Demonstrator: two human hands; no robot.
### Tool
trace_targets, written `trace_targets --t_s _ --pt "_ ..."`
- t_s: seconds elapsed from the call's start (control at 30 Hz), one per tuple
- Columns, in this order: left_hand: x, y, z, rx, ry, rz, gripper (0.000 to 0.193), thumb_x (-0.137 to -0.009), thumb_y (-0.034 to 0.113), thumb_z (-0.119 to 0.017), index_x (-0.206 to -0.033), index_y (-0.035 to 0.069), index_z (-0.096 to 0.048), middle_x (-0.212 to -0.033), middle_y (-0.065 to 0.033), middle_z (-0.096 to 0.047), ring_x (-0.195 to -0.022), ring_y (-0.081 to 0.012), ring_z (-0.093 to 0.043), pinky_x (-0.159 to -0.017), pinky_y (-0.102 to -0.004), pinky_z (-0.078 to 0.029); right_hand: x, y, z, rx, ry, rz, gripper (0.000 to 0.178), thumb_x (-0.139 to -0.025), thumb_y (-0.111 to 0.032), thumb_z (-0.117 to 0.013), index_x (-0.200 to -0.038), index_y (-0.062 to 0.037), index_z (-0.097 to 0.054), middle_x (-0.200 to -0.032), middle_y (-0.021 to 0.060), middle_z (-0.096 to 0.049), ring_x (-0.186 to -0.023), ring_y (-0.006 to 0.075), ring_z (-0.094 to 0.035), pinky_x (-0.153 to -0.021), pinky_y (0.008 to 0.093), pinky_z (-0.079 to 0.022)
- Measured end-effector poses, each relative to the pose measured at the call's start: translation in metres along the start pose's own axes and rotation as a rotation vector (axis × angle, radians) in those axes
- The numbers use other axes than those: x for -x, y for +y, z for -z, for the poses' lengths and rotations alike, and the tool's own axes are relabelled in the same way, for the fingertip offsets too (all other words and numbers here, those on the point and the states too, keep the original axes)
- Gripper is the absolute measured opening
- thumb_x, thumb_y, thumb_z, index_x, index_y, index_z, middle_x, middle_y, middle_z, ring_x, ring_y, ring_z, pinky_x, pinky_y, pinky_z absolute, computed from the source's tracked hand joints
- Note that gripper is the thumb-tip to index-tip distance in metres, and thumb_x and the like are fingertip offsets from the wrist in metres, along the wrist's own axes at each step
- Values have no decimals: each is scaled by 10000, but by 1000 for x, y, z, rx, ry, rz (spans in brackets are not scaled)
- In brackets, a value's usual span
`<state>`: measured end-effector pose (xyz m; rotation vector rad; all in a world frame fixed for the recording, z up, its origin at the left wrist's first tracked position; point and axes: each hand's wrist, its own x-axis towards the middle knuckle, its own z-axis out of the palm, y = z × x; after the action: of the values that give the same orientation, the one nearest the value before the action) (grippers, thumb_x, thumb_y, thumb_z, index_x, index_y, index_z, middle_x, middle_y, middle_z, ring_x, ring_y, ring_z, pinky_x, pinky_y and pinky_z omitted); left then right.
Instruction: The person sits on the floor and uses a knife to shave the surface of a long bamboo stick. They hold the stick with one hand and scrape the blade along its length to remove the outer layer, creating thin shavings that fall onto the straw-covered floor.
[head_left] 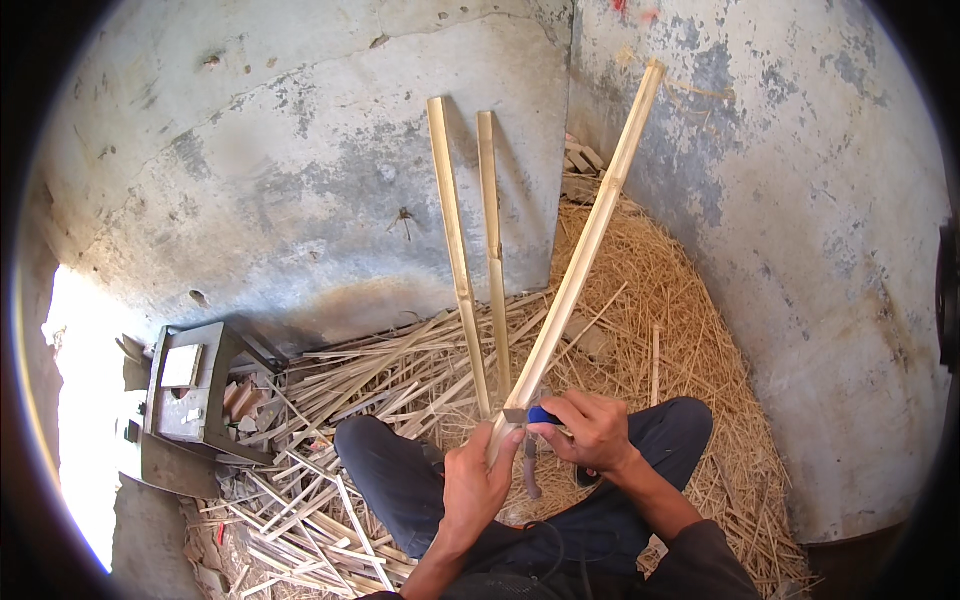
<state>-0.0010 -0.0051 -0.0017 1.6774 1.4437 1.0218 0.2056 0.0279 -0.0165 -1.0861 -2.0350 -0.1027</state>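
In the pinching left hand (476, 482) slants bamboo (583, 255); the right hand (592, 430) clasps a tool (541, 415).

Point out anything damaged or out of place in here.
The walls look damaged: their pale coating has flaked, leaving darker patches. Loose strips lie strewn at odd angles beside the left leg, which looks untidy. The bamboo strip in the left hand shows no obvious damage.
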Motion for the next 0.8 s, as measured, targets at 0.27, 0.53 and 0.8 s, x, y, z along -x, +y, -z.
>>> trace_targets --t_s 0.27,0.53,0.8 --pt "8 -8 1 -11 -7 -2 342 -1072 277 -730 -940 -22 -630 -701 -269 -662 -649 -477 -688 -568 -472 -505 -10 21 6 72 111 -65 298 -953 -389 -829 -1010 -101 -776 -791 51 -703 -589 241 -681 -527 364 -519" --pt "36 -34 5 -19 -27 41 373 -1070 279 -732 -879 -24 -628 -570 -166 -554 -475 -257 -534 -511 -376 -429 -43 114 32 103 261 -449 379 -1057 -387 -720 -1049 -15 -785 -751 92 -707 -575 211 -632 -539 371 -480" --pt "50 -62 21 102 -188 210 362 -1070 321 -747 -974 -28 -729 -656 1 -577 -657 -54 -498 -575 -314 -426 -46 164 65 -58 181 -613 424 -1088 -408 -665 -1148 1 -760 -766 47 -676 -670 145 -577 -626 326 -450"
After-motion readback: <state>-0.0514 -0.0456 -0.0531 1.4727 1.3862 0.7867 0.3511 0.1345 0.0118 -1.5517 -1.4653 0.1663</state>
